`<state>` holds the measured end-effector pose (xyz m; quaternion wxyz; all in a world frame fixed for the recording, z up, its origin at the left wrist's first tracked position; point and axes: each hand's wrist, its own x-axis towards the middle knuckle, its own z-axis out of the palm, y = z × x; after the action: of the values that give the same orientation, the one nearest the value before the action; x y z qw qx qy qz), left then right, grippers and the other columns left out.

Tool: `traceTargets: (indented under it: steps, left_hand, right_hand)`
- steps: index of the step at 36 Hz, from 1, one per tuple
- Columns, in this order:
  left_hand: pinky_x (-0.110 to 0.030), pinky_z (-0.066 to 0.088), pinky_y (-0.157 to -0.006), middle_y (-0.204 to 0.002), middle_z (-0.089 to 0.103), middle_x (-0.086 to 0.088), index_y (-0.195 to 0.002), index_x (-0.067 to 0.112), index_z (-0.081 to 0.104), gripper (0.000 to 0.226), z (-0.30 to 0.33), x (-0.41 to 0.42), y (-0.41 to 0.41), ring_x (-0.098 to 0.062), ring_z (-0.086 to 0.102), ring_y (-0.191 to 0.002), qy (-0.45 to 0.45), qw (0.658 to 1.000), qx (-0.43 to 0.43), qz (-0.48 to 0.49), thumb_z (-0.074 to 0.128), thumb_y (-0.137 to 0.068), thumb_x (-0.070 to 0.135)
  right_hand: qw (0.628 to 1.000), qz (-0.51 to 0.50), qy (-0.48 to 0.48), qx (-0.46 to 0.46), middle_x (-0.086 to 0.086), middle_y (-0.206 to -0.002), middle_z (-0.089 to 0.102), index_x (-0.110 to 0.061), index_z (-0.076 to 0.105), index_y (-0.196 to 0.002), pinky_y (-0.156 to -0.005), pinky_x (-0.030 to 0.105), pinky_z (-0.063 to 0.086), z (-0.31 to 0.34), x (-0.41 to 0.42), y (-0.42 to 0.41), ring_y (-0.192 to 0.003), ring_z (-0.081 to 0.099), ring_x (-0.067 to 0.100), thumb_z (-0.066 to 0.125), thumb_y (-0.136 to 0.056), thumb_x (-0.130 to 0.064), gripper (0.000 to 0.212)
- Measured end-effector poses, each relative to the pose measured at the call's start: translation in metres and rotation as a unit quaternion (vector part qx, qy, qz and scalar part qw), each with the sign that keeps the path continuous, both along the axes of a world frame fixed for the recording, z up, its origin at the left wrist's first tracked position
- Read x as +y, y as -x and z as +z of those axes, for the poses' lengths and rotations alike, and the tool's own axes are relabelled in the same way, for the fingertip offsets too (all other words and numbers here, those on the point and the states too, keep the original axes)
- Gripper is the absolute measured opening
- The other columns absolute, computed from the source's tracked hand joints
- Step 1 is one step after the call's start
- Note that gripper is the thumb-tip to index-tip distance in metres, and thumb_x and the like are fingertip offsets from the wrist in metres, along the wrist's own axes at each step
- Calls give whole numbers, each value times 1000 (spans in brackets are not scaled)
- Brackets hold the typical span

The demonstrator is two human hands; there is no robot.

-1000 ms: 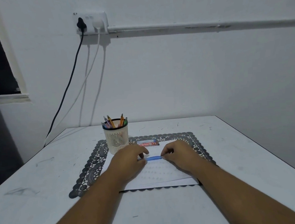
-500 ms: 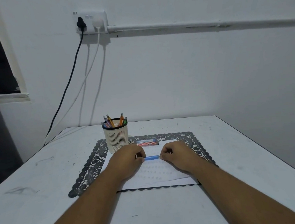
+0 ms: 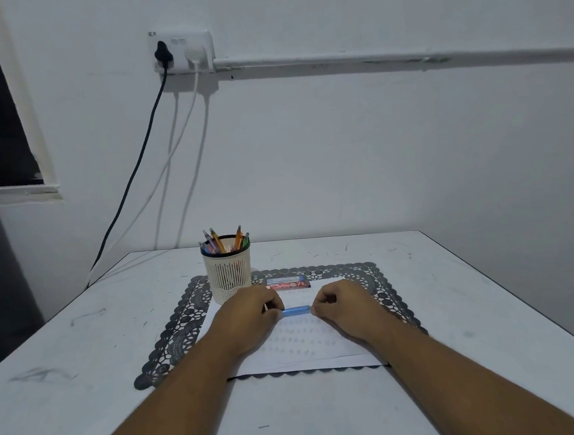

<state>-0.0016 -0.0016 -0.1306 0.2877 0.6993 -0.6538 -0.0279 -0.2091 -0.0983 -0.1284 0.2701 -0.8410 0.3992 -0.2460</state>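
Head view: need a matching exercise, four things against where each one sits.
Things:
1 blue pen
2 mesh pen holder
3 red-and-blue box
4 black plug

Places:
A in the wall socket
B pinched between the left hand and the right hand
C upright on the lace mat, full of pens
D lying flat at the far edge of the paper

Pairs: 1-B; 2-C; 3-D; 4-A

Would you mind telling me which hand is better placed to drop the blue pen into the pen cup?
Probably the left hand. Both hands pinch the blue pen, but the pen cup stands just beyond the left knuckles, while the right hand would have to cross over.
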Motion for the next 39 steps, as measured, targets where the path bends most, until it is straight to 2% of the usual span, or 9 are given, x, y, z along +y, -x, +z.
traceTargets:
  steps: [5, 9, 16, 22, 27, 29, 33, 36, 39]
  left_hand:
    - [-37, 56, -75, -85, 65, 16, -85, 29, 72, 13, 0, 1, 3, -4, 60, -79, 12, 1000, 11, 12, 64, -92, 22]
    - [-39, 56, -76, -87, 64, 16, -85, 30, 71, 13, 0, 0, 3, -5, 60, -80, 12, 1000, 12, 17, 64, -92, 22]
    - [-35, 55, -77, -89, 62, 18, -86, 32, 69, 12, -1, 0, 2, -4, 58, -82, 13, 1000, -3, 21, 63, -93, 25]
    - [-32, 55, -79, -91, 62, 18, -88, 33, 70, 11, -1, -1, 5, -3, 58, -85, 3, 1000, -1, 20, 65, -95, 27]
    - [-28, 54, -79, -94, 61, 18, -91, 34, 70, 6, -2, -2, 7, -3, 58, -87, -7, 1000, -13, 2, 68, -95, 30]
    - [-25, 52, -76, -93, 60, 18, -90, 35, 70, 6, -3, -2, 8, -2, 58, -86, -2, 1000, -15, -2, 69, -94, 30]
    - [-21, 49, -72, -91, 60, 19, -93, 35, 71, 6, -4, -3, 10, -2, 58, -83, 1, 1000, -16, -2, 69, -94, 30]
    - [-20, 48, -70, -92, 60, 19, -98, 35, 71, 5, -4, -3, 9, -2, 58, -82, 7, 1000, -16, -6, 70, -94, 32]
    - [-20, 48, -70, -95, 59, 19, -102, 34, 70, 9, -3, -1, 7, -2, 57, -83, 10, 1000, -13, -14, 70, -93, 35]
  right_hand:
    - [998, -44, 35, -11, -9, -76, 74, -24, 78, -81, -76, 36, 58, -3, 5, -7, -76, 68, 10, 67, -92, -26, 15]
    - [990, -51, 118, 56, -11, -93, 73, -28, 78, -97, -81, 35, 56, 0, 15, -9, -86, 66, 12, 56, -97, -25, 22]
    - [976, -55, 165, 130, -11, -115, 73, -32, 76, -114, -88, 31, 53, 0, 13, -7, -105, 65, 14, 50, -99, -25, 31]
    - [979, -89, 120, 138, -4, -109, 74, -25, 76, -105, -82, 31, 54, 4, -2, -7, -96, 65, 18, 48, -94, -13, 32]
    - [990, -79, 71, 96, -6, -109, 66, -35, 64, -113, -58, 23, 37, 12, -17, -22, -83, 58, 9, 53, -96, -19, 26]
    - [989, -67, 78, 108, -7, -105, 64, -38, 61, -106, -60, 26, 41, 17, -22, -31, -79, 56, 8, 54, -97, -20, 22]
    - [982, -66, 133, 119, -1, -108, 67, -27, 69, -104, -75, 33, 55, 17, -31, -50, -88, 62, 19, 55, -97, -13, 21]
    - [972, -61, 164, 156, 0, -102, 67, -25, 73, -102, -66, 29, 49, 16, -35, -58, -83, 61, 19, 55, -97, -8, 25]
    - [967, -71, 174, 170, -2, -97, 69, -26, 74, -97, -71, 31, 51, 14, -37, -60, -85, 64, 21, 52, -94, -11, 27]
